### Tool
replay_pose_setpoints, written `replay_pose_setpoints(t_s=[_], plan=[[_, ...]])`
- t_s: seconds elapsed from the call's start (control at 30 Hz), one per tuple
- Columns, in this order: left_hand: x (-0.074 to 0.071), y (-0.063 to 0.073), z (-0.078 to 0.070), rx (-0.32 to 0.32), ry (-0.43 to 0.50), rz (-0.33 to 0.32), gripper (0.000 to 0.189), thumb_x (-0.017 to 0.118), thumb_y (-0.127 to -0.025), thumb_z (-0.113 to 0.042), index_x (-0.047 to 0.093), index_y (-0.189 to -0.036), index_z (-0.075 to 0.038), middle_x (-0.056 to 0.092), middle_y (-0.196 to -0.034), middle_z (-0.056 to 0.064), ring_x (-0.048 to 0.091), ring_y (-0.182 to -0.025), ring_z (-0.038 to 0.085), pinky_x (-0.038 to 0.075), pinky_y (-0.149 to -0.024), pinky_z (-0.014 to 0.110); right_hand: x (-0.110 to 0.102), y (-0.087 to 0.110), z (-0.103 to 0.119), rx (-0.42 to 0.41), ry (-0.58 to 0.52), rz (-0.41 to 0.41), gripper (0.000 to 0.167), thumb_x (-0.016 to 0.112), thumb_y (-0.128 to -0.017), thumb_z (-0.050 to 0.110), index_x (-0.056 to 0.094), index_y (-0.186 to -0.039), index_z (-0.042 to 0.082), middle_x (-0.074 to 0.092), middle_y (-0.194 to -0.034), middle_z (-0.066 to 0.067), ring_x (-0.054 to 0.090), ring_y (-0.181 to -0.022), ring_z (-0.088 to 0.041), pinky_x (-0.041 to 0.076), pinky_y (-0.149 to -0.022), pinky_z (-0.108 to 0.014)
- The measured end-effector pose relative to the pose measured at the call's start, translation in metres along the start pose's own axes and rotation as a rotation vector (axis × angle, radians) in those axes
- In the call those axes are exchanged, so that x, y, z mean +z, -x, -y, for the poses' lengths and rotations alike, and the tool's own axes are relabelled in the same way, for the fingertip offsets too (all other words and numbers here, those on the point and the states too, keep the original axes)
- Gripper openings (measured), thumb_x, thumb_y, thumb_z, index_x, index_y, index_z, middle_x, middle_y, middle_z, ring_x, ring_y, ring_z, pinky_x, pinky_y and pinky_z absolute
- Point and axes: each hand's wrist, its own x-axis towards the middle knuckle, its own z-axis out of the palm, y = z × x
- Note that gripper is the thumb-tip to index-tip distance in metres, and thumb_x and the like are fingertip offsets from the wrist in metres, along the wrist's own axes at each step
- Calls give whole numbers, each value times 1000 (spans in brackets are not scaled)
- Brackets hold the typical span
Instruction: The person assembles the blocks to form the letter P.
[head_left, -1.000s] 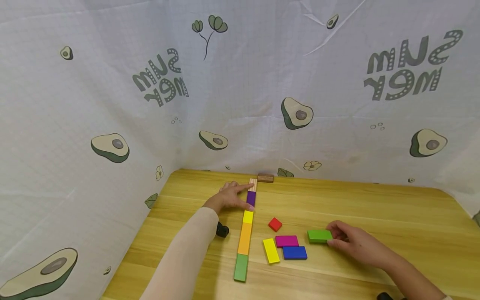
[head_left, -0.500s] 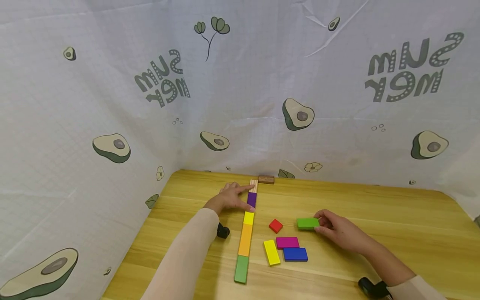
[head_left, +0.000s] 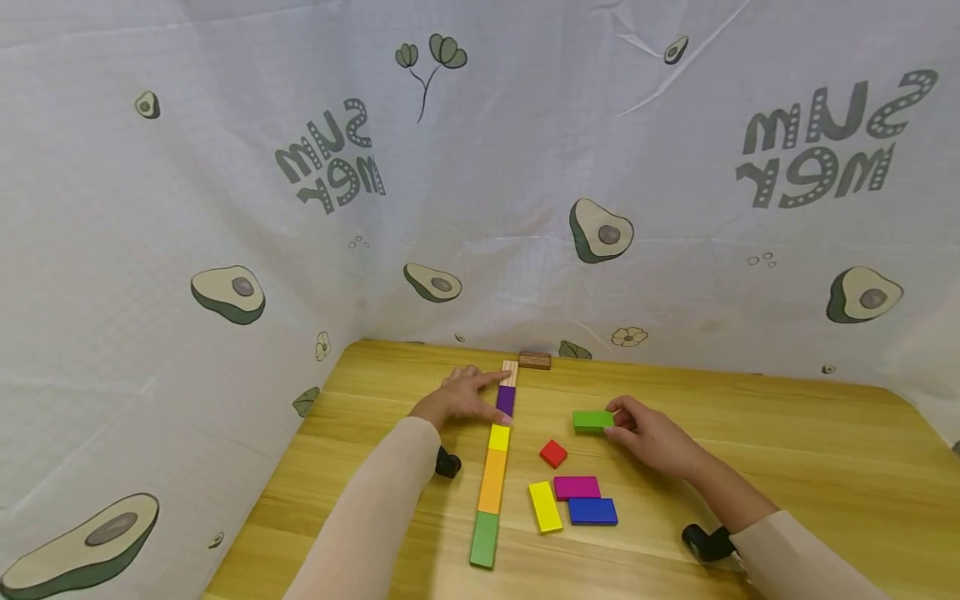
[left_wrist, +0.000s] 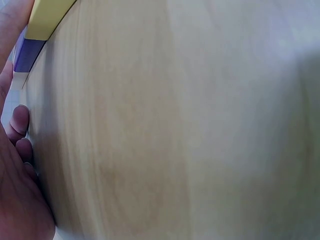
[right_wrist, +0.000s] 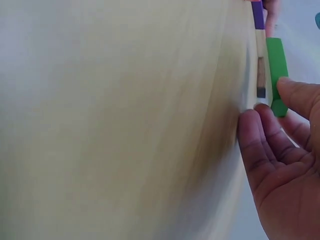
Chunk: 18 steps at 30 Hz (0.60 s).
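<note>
My right hand (head_left: 652, 437) pinches one end of a bright green block (head_left: 592, 422) between thumb and fingers, right of the row. In the right wrist view that green block (right_wrist: 278, 70) extends beyond the thumb tip. My left hand (head_left: 463, 397) lies beside a straight row of blocks, thumb and index finger spread. The index touches the striped pale wood block (head_left: 509, 372) at the row's far end; the thumb tip is where the purple block (head_left: 506, 401) meets a yellow block (head_left: 499, 437). Nearer come an orange block (head_left: 492, 481) and a duller green block (head_left: 483, 540).
Loose on the wooden table (head_left: 787, 467) lie a red block (head_left: 553, 454), a magenta block (head_left: 577, 487), a blue block (head_left: 592, 512) and a yellow block (head_left: 545, 507). A brown block (head_left: 535, 361) stands near the back edge, before a printed curtain (head_left: 480, 167).
My right hand has carried the bright green block leftward and farther back, from right of the magenta block to beyond the red one. My left hand has stayed at the row.
</note>
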Motion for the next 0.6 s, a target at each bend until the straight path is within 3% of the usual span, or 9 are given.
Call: replay_pose_setpoints(t_s=[0.6], plan=[[-1,0,1,-2,3,2,97,83,-69,-70,35,-153,-56,48,-137,2,38,-116,21,40,-101,43,12,-72,-2,137,-16,-84,42,54,-107,27,48,-139,0,62,-128,-26,60,-117,-41,49,-102,-57]])
